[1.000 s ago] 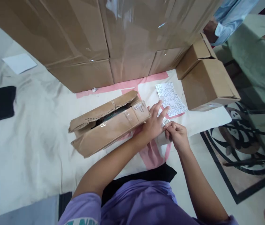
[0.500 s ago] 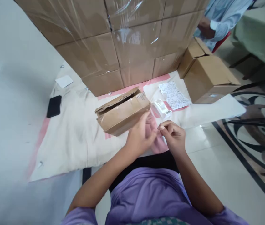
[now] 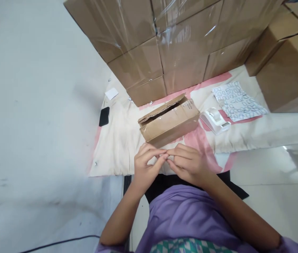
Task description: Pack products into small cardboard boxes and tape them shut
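Note:
My left hand (image 3: pixel 149 165) and my right hand (image 3: pixel 187 163) meet fingertip to fingertip above the cloth's front edge. Both are pinched closed; whatever lies between the tips is too small to make out. Just beyond them lies a long cardboard box (image 3: pixel 173 123), its top flaps parted along a dark slit. To the right of that box is a white tape dispenser (image 3: pixel 215 121) with a roll in it. A patterned paper sheet (image 3: pixel 237 102) rests beyond the dispenser.
Stacked cartons (image 3: pixel 185 56) under clear plastic wrap rise at the back. A larger carton (image 3: pixel 291 66) stands at right. On the pale cloth (image 3: pixel 119 140) at left are a black phone-like slab (image 3: pixel 104 116) and a white paper piece (image 3: pixel 111 93). A wall (image 3: pixel 32 123) borders the left.
My left hand has drawn back from the box side, and its fingertips now touch those of my right hand. The view has swung left; the co-worker at upper right is out of sight.

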Motion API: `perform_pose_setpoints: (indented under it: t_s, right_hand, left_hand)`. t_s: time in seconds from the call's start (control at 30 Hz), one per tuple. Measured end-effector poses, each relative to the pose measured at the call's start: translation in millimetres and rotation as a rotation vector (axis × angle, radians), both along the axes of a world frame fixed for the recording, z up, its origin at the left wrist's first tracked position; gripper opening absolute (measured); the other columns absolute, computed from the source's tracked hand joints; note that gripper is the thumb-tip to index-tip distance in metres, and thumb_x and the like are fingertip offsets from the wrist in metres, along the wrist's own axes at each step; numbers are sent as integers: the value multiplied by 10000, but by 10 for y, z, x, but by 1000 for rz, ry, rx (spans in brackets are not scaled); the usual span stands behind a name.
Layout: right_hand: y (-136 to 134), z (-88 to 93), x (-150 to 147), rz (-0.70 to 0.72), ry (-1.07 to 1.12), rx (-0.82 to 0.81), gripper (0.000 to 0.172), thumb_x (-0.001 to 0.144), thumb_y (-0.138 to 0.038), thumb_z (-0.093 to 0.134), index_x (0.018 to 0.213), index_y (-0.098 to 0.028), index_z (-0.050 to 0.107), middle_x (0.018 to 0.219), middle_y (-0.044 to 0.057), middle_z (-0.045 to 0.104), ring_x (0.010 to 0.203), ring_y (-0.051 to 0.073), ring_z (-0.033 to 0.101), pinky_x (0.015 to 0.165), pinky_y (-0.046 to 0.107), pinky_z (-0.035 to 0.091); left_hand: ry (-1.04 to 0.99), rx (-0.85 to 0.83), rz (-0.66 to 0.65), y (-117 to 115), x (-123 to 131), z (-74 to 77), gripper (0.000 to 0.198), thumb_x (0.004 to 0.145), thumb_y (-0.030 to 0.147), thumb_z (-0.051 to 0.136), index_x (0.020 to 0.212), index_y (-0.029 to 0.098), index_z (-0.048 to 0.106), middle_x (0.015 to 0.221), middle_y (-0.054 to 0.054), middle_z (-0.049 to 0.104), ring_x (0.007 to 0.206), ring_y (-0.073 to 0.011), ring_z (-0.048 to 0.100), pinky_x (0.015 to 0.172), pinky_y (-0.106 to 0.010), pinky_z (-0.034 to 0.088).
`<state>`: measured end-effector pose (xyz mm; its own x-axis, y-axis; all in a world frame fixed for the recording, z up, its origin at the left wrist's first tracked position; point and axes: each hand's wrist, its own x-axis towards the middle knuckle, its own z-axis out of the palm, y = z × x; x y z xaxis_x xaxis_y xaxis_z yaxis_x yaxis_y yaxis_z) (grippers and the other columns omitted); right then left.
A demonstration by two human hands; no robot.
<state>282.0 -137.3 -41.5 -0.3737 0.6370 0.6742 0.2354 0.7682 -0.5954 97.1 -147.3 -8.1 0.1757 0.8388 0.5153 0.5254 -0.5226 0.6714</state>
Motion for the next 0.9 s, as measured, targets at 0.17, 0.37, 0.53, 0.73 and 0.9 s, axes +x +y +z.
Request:
perform_pose_setpoints:
  t_s: [0.17,0.37,0.53,0.73,0.9]
  right_hand:
    - [-20,-178,-73,-260,-111,-209,124,926,-148,630,889,-260,668,892,17,780,727,191,666,665,329,483]
    - [147,199,-3,-456,-123,-123,103,918,-163,592,924,-228,672,772,11,731,659,175,655,606,313,402]
    - [730,557,92,-508,-224,63,146,971,-223,538,943,-194,678,889,78,722,880,253,646,799,378,474]
    - [1318,478,31,-343,-570,180,366,1005,-272,508,1318,-151,654,1395,158,650,1369,362,494,1171,589,285]
    - [1388,298,2,-289,-682,49,470,1014,-325,482,1429,-143,602,1491,172,606,1390,381,510,1165,627,270]
  left_hand:
    - [301,401,162,-115,-140,-339,123,902,111,734,980,205,719,739,-7,695,660,-149,587,655,-315,452]
    - [264,456,210,-217,-293,-412,145,925,114,676,1026,219,680,756,-24,680,635,-163,588,586,-311,478]
    - [-77,464,375,-13,-390,-93,139,977,193,607,839,208,613,725,0,565,694,-163,561,626,-316,455]
    - [-116,63,248,354,-471,326,397,1072,349,438,738,194,585,739,-27,566,735,-170,557,662,-312,439]
    - [339,-326,-95,822,-458,666,339,1063,380,467,848,207,664,870,-37,671,837,-181,623,772,-317,486]
